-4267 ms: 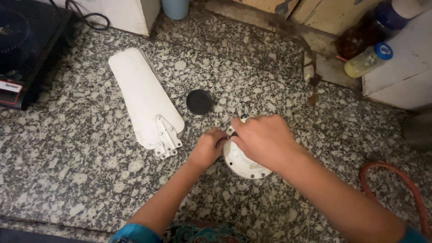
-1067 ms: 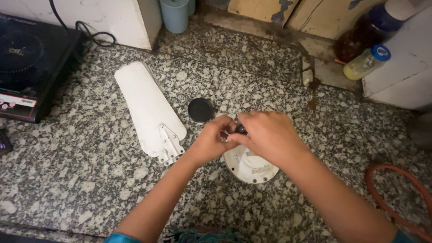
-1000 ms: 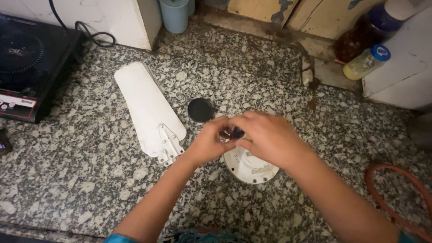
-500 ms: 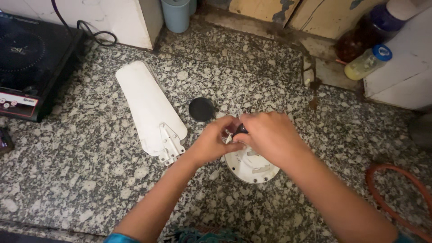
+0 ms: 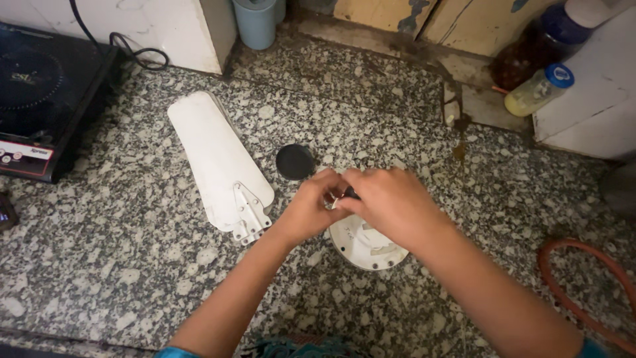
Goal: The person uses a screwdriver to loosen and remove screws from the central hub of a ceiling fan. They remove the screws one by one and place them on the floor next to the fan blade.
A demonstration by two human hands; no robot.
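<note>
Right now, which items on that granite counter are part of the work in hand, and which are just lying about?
In hand:
- left hand and right hand, fingers meeting on a small dark part
- round white housing under both hands

Lying about:
- white fan blade with bracket
- black round cap
- induction cooktop
- blue cup
- yellow bottle
- orange hose

A home kitchen: speckled granite floor (image 5: pixel 132 265), black induction cooktop (image 5: pixel 40 93), and plastic bottles (image 5: pixel 536 89) by cabinets.
</note>
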